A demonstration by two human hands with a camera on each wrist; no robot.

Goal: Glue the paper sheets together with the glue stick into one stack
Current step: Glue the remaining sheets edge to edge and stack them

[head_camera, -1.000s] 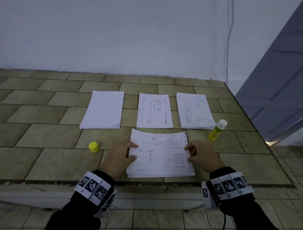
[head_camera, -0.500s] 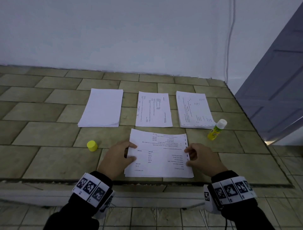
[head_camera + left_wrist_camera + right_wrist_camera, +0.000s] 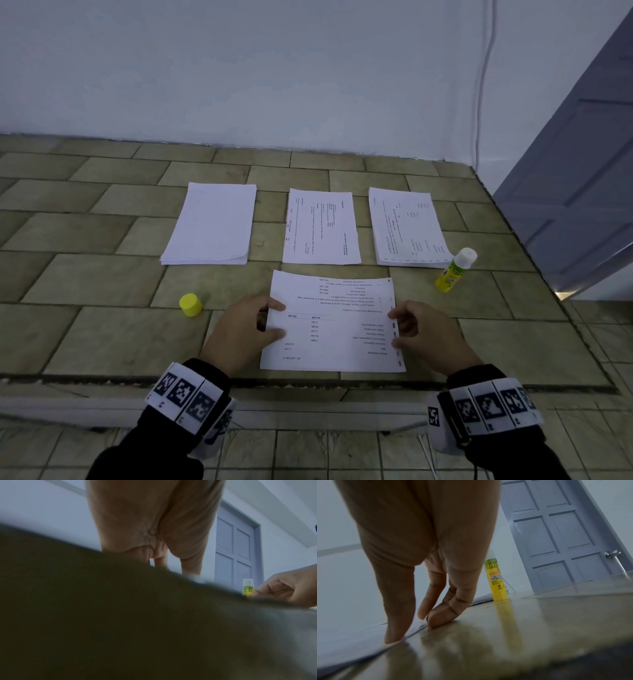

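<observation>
The printed stack (image 3: 332,322) lies flat at the bench's (image 3: 102,329) near edge. The left hand (image 3: 245,329) pinches its 9 o'clock edge, thumb on top; the right hand (image 3: 426,330) sets relaxed fingertips (image 3: 436,620) against its 3 o'clock edge (no grip visible). The glue stick (image 3: 454,274) stands uncapped at 2 o'clock from the stack. Its yellow cap (image 3: 190,304) rests at 9 o'clock. Three further paper piles (image 3: 320,228) lie at 12 o'clock.
</observation>
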